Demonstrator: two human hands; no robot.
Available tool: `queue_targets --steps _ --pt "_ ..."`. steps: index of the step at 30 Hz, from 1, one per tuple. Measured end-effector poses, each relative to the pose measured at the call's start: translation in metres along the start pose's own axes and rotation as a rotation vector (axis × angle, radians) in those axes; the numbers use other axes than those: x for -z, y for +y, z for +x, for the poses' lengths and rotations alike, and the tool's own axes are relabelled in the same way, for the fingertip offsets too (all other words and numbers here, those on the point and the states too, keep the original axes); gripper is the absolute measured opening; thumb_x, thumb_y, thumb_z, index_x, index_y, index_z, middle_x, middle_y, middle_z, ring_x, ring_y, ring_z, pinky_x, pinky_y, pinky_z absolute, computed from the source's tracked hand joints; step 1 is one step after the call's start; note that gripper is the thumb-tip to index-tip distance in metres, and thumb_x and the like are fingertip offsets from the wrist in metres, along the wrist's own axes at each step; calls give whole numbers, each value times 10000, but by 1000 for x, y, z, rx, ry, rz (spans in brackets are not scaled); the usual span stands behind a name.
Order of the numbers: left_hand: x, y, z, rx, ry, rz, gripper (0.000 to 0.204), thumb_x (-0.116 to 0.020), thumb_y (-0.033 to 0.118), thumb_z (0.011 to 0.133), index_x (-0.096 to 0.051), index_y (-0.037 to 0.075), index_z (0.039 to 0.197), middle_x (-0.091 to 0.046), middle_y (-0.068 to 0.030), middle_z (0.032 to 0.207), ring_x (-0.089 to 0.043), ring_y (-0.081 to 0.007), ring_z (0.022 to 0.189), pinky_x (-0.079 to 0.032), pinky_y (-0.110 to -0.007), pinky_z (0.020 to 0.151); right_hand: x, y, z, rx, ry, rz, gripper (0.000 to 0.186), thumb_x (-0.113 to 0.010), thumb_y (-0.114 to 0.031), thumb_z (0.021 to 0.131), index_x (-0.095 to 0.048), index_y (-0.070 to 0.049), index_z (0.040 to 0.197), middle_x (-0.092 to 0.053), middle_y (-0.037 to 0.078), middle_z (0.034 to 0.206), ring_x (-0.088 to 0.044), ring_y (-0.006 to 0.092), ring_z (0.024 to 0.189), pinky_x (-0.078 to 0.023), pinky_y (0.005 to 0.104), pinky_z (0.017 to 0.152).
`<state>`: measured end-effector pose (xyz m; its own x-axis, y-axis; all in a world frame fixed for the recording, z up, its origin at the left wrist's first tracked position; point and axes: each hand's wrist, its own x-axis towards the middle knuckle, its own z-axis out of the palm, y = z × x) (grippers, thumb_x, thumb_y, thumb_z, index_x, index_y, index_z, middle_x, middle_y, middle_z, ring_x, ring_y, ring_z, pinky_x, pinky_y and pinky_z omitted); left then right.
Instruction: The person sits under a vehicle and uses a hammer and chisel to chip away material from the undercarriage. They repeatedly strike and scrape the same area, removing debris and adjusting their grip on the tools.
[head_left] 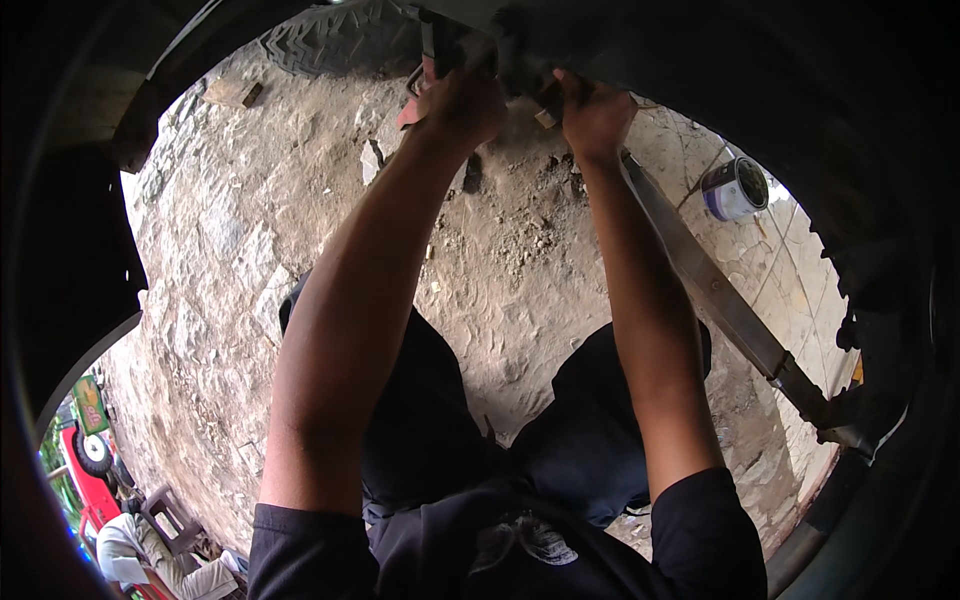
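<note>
One left hand, right hand, grip of fingers unclear, dirt ground, tiles, tire

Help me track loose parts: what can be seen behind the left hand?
Part of a red piece shows past the left edge of the left hand, with rough ground beyond. The hand covers the rest, so the piece's full shape cannot be seen.

Dirt ground, loose rubble, tan block, can on paving
</note>
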<state>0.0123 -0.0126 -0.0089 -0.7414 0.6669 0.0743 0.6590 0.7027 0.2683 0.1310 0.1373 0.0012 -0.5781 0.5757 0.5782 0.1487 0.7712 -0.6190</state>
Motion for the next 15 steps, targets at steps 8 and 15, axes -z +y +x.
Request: queue_targets --steps 8,15 --pt "43 37 -17 73 36 -36 573 -683 540 929 -685 38 1205 -693 -213 1187 -687 -379 1108 -559 -494 933 -15 17 8 281 217 -79 146 -759 -241 884 -826 -115 915 -773 117 869 -747 302 799 -560 383 721" --pt "26 14 1 -106 133 92 501 -658 558 938 -680 181 1268 -685 -180 1203 -678 -380 1128 -558 -484 953 -21 19 11 350 232 -102 121 -776 -225 864 -829 -122 895 -773 110 840 -750 291 780 -561 376 714"
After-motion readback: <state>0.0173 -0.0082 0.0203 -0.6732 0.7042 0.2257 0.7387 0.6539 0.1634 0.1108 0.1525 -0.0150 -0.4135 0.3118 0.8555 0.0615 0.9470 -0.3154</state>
